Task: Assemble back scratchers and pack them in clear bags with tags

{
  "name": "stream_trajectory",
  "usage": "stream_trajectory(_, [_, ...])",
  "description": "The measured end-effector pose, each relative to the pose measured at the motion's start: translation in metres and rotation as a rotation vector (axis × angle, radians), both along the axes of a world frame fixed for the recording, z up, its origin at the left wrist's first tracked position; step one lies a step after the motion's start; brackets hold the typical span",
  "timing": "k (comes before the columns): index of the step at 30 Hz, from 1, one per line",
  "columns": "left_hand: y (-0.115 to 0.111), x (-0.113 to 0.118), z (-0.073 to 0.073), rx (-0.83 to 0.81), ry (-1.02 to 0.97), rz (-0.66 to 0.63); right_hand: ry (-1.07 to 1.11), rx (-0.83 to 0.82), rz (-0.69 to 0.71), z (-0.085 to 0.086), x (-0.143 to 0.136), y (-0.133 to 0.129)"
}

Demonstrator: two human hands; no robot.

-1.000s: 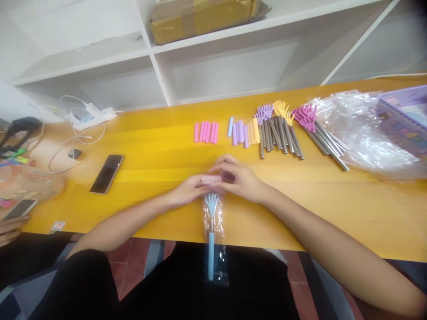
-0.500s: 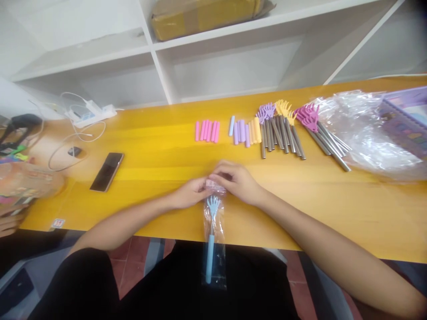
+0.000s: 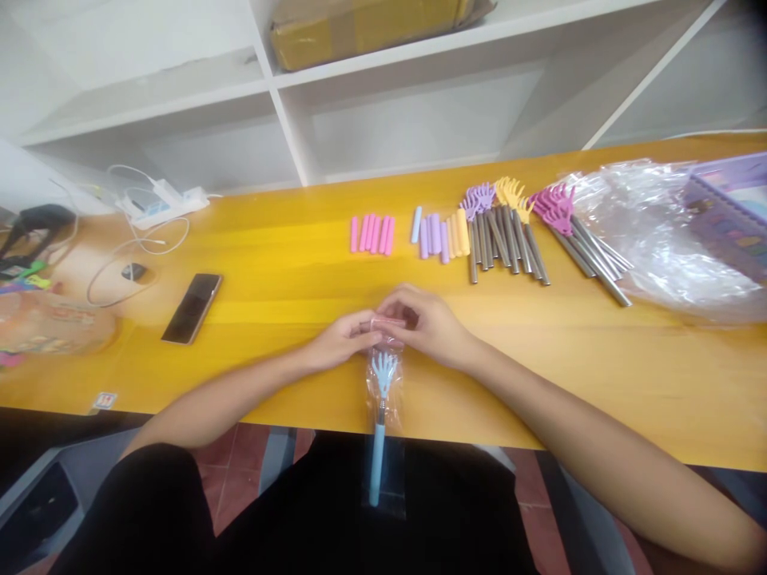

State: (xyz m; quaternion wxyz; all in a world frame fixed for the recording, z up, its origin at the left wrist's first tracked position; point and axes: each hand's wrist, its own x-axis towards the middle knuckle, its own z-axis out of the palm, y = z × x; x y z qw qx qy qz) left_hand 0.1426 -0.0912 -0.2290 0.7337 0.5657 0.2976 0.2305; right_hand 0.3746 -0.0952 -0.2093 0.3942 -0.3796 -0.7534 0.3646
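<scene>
A light blue back scratcher (image 3: 377, 463) with a hand-shaped head lies inside a clear plastic bag (image 3: 394, 407), its handle hanging past the table's front edge. My left hand (image 3: 343, 342) pinches the bag's top edge from the left. From the right, my right hand (image 3: 428, 326) grips the same edge, thumb and fingers closed on the film. The fingertips of both hands nearly meet there.
Behind my hands lie pink sleeves (image 3: 372, 235), purple and yellow sleeves (image 3: 440, 235), and metal-rod scratchers with purple and yellow heads (image 3: 503, 231) and magenta heads (image 3: 557, 209). Clear bags (image 3: 647, 231) and a purple box (image 3: 731, 196) sit right. A phone (image 3: 192, 308) lies left.
My fingers have shifted slightly along the bag's top edge, and the bag stays in place. At the far left, another person's hand has left the view.
</scene>
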Motion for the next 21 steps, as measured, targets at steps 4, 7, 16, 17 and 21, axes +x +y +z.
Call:
stream_trajectory(4, [0.002, 0.0, -0.002, -0.061, -0.031, 0.077, -0.013, -0.019, -0.006, 0.001, 0.002, 0.0])
stream_trajectory(7, [0.002, 0.0, -0.002, -0.032, -0.023, 0.08, -0.06, -0.051, 0.016, 0.004, 0.004, -0.001])
stream_trajectory(16, [0.001, 0.002, 0.005, 0.011, 0.085, 0.074, -0.063, -0.259, 0.199, 0.008, 0.01, 0.0])
stream_trajectory(17, [0.001, 0.002, 0.005, 0.017, 0.086, 0.073, -0.067, -0.261, 0.208, 0.009, 0.01, 0.0])
stream_trajectory(21, [0.001, 0.002, 0.003, 0.023, 0.075, 0.063, -0.093, -0.273, 0.247, 0.011, 0.012, 0.0])
